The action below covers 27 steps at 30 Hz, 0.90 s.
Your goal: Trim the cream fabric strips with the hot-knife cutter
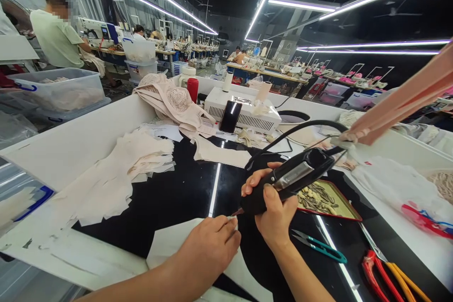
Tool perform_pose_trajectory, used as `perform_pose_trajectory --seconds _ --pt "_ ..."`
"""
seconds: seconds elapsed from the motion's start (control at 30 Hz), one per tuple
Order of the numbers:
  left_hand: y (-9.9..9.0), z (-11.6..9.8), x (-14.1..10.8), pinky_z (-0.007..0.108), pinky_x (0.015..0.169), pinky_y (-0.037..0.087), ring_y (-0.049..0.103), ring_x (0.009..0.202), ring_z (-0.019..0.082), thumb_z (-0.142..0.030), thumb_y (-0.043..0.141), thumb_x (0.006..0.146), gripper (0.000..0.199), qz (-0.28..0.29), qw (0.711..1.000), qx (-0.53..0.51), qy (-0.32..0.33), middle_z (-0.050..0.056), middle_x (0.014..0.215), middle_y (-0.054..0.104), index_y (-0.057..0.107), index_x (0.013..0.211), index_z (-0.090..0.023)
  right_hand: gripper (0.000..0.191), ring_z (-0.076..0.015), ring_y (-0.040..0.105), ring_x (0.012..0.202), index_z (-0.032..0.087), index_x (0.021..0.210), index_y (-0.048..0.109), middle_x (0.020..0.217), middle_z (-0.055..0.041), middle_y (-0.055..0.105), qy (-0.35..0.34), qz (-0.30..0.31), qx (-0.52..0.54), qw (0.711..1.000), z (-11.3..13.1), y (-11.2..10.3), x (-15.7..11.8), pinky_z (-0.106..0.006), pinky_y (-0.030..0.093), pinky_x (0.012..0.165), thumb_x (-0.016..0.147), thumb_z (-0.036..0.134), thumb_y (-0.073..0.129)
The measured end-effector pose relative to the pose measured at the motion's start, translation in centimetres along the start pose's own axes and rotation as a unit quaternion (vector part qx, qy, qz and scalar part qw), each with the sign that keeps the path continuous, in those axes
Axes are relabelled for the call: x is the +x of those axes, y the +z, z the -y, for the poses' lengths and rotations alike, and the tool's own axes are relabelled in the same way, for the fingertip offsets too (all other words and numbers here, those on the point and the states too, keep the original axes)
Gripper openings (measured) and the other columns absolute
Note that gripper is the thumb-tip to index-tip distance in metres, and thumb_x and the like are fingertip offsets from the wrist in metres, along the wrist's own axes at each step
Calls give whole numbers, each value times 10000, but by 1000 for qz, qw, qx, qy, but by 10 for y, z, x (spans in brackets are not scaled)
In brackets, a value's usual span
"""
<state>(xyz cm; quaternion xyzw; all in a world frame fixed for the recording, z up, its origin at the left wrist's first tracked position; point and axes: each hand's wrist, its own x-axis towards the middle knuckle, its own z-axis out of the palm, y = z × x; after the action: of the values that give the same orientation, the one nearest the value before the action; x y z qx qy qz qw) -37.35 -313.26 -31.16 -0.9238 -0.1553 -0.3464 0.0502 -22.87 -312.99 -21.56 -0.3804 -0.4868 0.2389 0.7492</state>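
My right hand is wrapped round a black handheld tool with a metal plate on its side and a cable running back from it. The tool's narrow tip points down and left, close to the fingertips of my left hand. Those fingers are pinched together at a small pale edge. Beneath my left hand lies a white flat piece on the black tabletop. Whether the tool's tip touches what the left fingers hold is too small to tell.
Pale fabric pieces lie left, a bra behind. A phone leans on a white box. At right are a tray, teal snips and red-handled scissors. A person sits back left.
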Motion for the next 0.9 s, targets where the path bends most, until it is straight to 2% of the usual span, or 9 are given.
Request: perform_pose_trajectory --seconds 0.13,0.27,0.37,0.5,0.57,0.63,0.7,0.8,0.9 --pt "-3 0 1 324 771 547 709 1077 229 -99 643 982 126 27 1000 0 10 123 1226 742 646 1108 -97 381 -144 581 612 287 1186 560 803 43 620 -3 0 -13 1000 -1 0 1 -310 533 576 897 408 776" --pt "-11 7 2 338 772 553 701 1067 219 -87 607 993 121 64 998 -10 4 91 1251 737 648 1099 -130 403 -146 599 632 299 1208 564 820 43 635 -9 0 -15 1000 10 -2 4 -309 546 591 891 403 789" --pt "-18 25 -1 343 773 550 699 1069 219 -86 593 1000 166 68 997 -11 -17 86 1283 733 638 1149 -146 393 -149 615 646 299 1201 587 829 37 638 -5 4 -28 1000 23 -6 3 -317 563 611 886 396 800" --pt "-28 52 -7 343 830 552 695 1100 223 -146 549 1052 182 74 996 -3 -40 94 1283 731 622 1218 -163 382 -148 613 615 284 1164 614 792 35 636 7 5 -10 1000 37 -13 -7 -292 551 559 870 413 821" --pt "-35 59 -9 354 877 558 689 1126 228 -147 524 1063 183 70 997 0 -41 97 1288 724 618 1219 -163 383 -146 614 603 282 1155 622 778 35 642 10 4 -1 1000 41 -15 -13 -288 553 549 864 415 833" --pt "-41 58 -10 361 931 558 683 1137 225 -103 500 1058 198 63 997 -17 -35 94 1265 722 617 1208 -160 394 -146 619 599 286 1163 627 776 33 650 9 11 10 1000 43 -16 -19 -289 556 547 862 425 839" --pt "-46 49 -9 345 932 561 690 1075 205 -58 484 1045 211 54 997 -57 -25 73 1161 727 620 1168 -162 392 -146 623 602 289 1180 628 782 30 654 7 19 18 1000 43 -16 -24 -291 561 549 875 428 830" --pt "-49 30 -7 311 840 569 691 925 176 -41 480 1037 195 46 993 -106 -2 31 960 695 621 1075 -170 369 -143 619 612 292 1201 621 798 26 649 5 29 16 999 42 -16 -29 -290 557 550 906 421 803" --pt "-45 15 -2 305 784 570 681 841 172 -88 488 1056 152 40 993 -107 37 18 865 659 616 1021 -161 369 -146 612 630 298 1217 611 815 22 638 8 34 8 999 38 -17 -32 -295 548 557 919 423 789"
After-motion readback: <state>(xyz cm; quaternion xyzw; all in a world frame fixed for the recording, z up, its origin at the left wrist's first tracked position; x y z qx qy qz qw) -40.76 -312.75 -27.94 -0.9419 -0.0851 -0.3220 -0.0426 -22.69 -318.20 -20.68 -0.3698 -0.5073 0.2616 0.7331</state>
